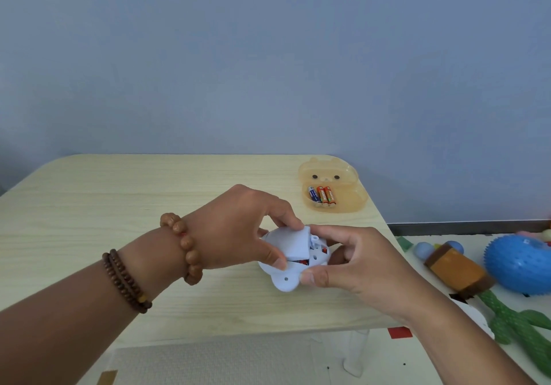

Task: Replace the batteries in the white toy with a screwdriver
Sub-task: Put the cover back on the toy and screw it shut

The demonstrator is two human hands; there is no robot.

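Note:
The white toy [286,278] lies underside up near the table's right front, held between both hands. My left hand [235,229] pinches the white battery cover [296,244] between thumb and fingers; the cover is tilted up over the compartment. Under its lower edge a strip of red and dark battery [301,262] shows. My right hand [354,262] grips the toy's right side, thumb on its lower edge. Three loose batteries [322,196] lie in an open orange bear-faced case [348,202] at the back right. No screwdriver is in view.
The pale wooden table [119,205] ends just right of my right hand. On the floor to the right lie a blue spiky ball [521,265], a brown block toy [456,268] and a green cactus toy [512,322]. A grey-blue wall stands behind.

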